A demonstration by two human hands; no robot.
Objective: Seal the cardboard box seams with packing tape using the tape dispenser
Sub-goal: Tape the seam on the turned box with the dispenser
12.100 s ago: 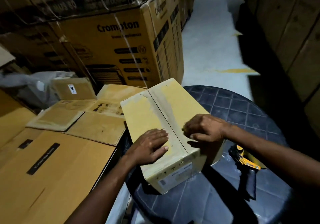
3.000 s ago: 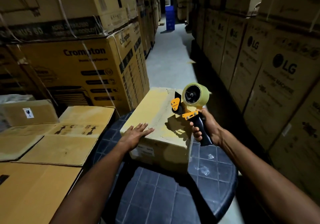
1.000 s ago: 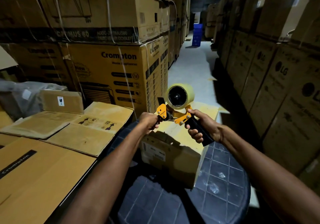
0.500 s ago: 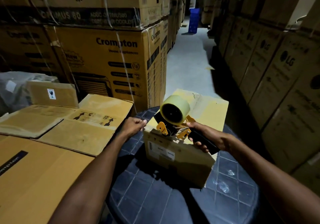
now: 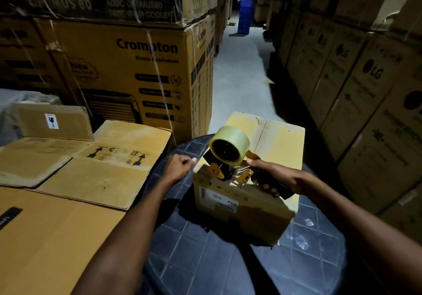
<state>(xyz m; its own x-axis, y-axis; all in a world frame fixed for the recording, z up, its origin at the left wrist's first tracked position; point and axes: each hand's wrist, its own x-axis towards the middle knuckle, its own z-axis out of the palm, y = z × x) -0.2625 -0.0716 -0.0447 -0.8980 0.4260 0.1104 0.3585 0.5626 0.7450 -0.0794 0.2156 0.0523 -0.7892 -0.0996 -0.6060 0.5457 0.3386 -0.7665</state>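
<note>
A small cardboard box (image 5: 276, 141) with a label on its near face lies on a round dark table (image 5: 228, 260). My right hand (image 5: 272, 176) grips the black handle of the yellow tape dispenser (image 5: 230, 157), whose front end rests on the box's near top edge, over the centre seam. A roll of clear tape sits on the dispenser. My left hand (image 5: 180, 167) is at the box's left near corner with fingers curled. Whether it pinches a tape end or touches the box I cannot tell.
Flattened cardboard boxes (image 5: 80, 169) lie to the left of the table. Tall stacks of Crompton cartons (image 5: 137, 66) stand at back left, LG cartons (image 5: 365, 89) line the right. A narrow floor aisle (image 5: 239, 71) runs between them.
The dispenser has come down from mid-air onto the box's near edge. My left hand left the dispenser's front and moved to the box's left corner.
</note>
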